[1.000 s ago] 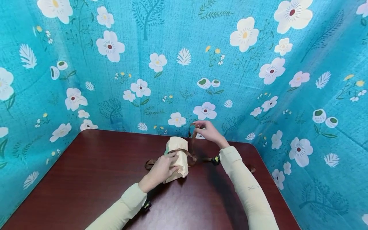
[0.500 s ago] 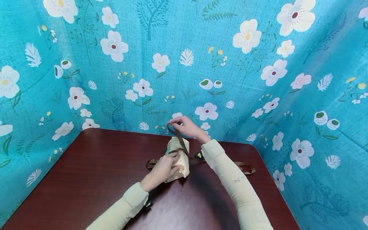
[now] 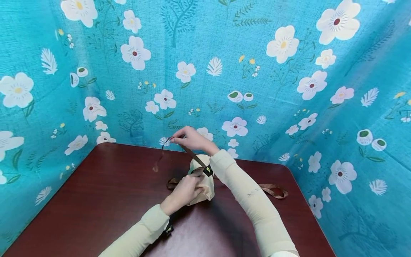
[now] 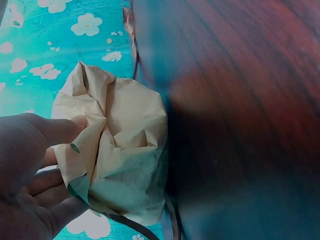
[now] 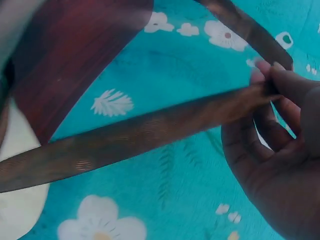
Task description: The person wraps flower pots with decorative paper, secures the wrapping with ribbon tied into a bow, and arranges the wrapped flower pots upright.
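Note:
A cream paper-wrapped package (image 3: 207, 184) lies on the table, its near end folded and crumpled. My left hand (image 3: 183, 192) holds it: in the left wrist view the thumb lies on the folded end of the package (image 4: 132, 130), the other fingers along its side. A brown ribbon (image 3: 193, 154) crosses the package under the left fingertips. Beyond the package and to its left, my right hand (image 3: 192, 139) pinches the raised ribbon. The right wrist view shows the ribbon (image 5: 145, 130) stretched from the fingertips, with a free length hanging past them.
The dark red-brown table (image 3: 128, 185) meets a blue flowered cloth (image 3: 199, 71) behind and on both sides. A ribbon loop (image 3: 172, 184) lies left of the package, and another ribbon length (image 3: 274, 191) lies to the right. Black wrist devices sit at both cuffs.
My right hand has carried the ribbon leftward, from right of the package across its far end. The left hand has stayed on the package. The view has shifted slightly.

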`<state>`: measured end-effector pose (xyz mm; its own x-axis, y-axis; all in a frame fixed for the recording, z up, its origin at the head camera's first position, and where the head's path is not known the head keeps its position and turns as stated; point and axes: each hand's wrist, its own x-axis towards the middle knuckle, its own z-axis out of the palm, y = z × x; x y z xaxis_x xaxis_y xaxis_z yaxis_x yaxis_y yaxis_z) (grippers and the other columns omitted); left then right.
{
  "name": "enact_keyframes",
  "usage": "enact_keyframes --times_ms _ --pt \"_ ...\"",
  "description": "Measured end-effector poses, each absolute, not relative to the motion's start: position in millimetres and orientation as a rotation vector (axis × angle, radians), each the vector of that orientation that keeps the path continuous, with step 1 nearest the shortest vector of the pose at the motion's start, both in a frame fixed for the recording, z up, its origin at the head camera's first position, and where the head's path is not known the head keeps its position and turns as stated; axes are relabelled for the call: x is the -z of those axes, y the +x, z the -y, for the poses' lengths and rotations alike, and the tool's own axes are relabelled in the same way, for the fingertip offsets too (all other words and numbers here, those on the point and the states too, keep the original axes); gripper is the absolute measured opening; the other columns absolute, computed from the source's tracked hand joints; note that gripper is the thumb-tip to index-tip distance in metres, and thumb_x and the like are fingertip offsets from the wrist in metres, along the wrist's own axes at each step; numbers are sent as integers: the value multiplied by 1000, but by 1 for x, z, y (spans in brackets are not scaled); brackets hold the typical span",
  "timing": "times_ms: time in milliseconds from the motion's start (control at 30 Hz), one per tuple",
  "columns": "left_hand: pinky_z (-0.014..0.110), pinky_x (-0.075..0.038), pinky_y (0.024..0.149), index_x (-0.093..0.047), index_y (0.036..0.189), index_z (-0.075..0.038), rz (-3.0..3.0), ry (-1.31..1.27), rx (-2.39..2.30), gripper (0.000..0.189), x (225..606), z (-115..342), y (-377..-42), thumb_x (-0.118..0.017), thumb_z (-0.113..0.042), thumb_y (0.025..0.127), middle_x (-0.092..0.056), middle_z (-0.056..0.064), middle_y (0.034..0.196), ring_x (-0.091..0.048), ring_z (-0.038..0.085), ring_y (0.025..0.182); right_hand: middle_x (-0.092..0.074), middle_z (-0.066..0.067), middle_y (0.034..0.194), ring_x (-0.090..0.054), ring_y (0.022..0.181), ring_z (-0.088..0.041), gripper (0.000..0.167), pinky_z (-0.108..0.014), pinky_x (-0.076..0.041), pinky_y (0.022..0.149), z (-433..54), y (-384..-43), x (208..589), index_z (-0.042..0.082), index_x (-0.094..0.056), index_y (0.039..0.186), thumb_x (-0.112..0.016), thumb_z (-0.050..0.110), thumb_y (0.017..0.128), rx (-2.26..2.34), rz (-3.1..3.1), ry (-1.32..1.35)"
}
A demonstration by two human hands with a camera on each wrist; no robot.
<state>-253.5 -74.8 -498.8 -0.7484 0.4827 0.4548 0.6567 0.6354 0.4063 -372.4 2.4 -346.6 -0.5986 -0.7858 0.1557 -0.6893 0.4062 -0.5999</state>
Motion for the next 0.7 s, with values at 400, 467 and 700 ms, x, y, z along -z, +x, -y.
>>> enact_keyframes --times_ms 400,467,700 --pt "38 -58 90 -65 133 2 2548 -912 774 52 502 73 -253 -81 -17 88 -60 16 142 -67 30 116 -71 -10 79 -38 54 -12 20 -25 -33 57 13 -388 332 7 -81 105 -63 14 102 832 -2612 -1328" --pt "38 -58 90 -65 133 2 2544 -914 767 53 502 74 -253 -82 -17 87 -59 15 143 -66 30 118 -67 -8 69 -31 48 -12 21 -25 -31 54 7 -390 330 8 -81 106 -62 14 102 864 -2623 -1305" --pt "40 -59 89 -67 130 2 2538 -917 748 51 499 76 -253 -83 -18 86 -62 18 139 -66 33 118 -47 0 51 -31 45 -12 26 -28 -32 50 -18 -397 319 11 -82 97 -59 21 105 997 -2636 -1261"
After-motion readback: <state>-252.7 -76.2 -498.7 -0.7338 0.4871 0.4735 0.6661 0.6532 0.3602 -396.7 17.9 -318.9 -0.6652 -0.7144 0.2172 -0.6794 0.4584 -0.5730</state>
